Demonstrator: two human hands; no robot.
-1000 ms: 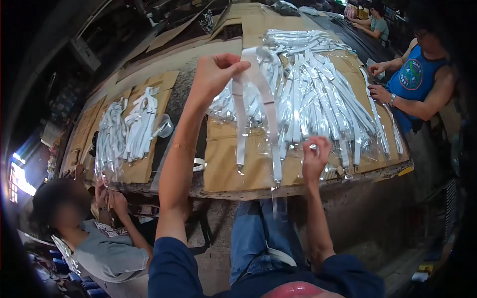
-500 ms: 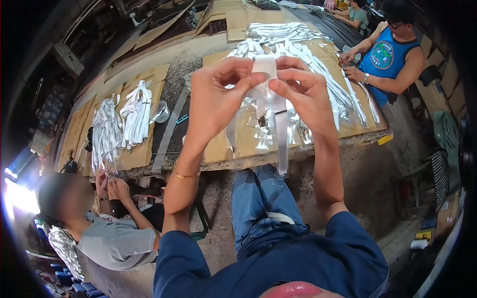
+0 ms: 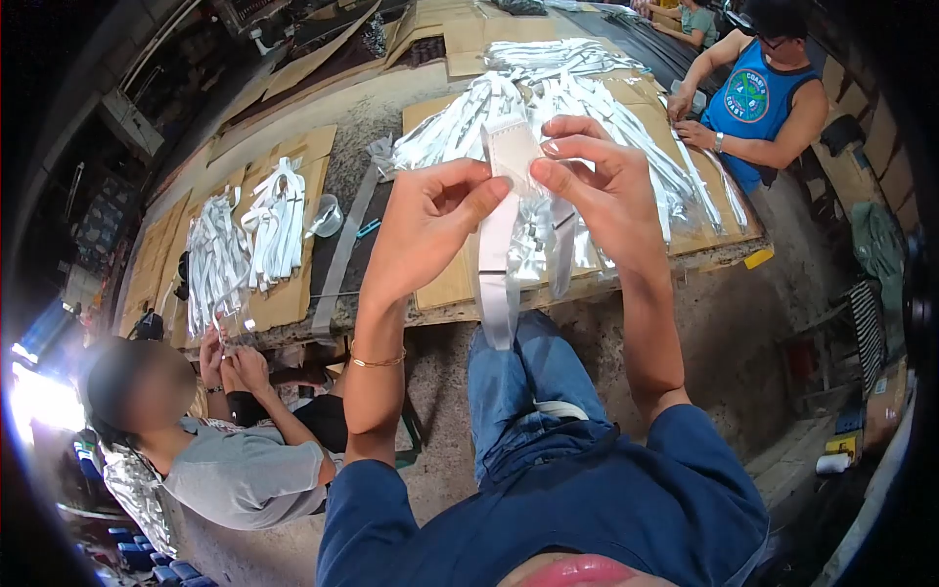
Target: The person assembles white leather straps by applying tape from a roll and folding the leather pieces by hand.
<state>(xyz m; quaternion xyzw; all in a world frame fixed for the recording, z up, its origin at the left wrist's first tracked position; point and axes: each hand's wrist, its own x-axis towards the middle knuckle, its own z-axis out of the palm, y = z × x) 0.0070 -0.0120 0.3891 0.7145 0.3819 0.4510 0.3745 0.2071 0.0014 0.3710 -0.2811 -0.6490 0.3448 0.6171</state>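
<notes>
My left hand (image 3: 430, 225) pinches the left edge of a white strap (image 3: 507, 147) between thumb and forefinger. On the other edge, my right hand (image 3: 611, 201) grips it with the thumb in front and the fingers bent behind. The strap's wide, stitched end points up, and its two tails hang below my hands, the left one with a dark mark across it. Clear plastic seems to cover the tails. Behind them lies a big pile of white straps (image 3: 616, 122) on cardboard (image 3: 445, 284), partly hidden by my hands.
More white straps (image 3: 277, 230) lie on cardboard at the left, near a clear plastic cup (image 3: 326, 215) and a blue tool (image 3: 368, 228). A person in grey (image 3: 245, 470) works at left, another in a blue tank top (image 3: 753, 103) at right. The table edge (image 3: 685, 262) is before me.
The strap has turned and tilted to the left, so its tails hang further left and its stitched face shows more. My left hand has slid slightly lower; both hands keep hold.
</notes>
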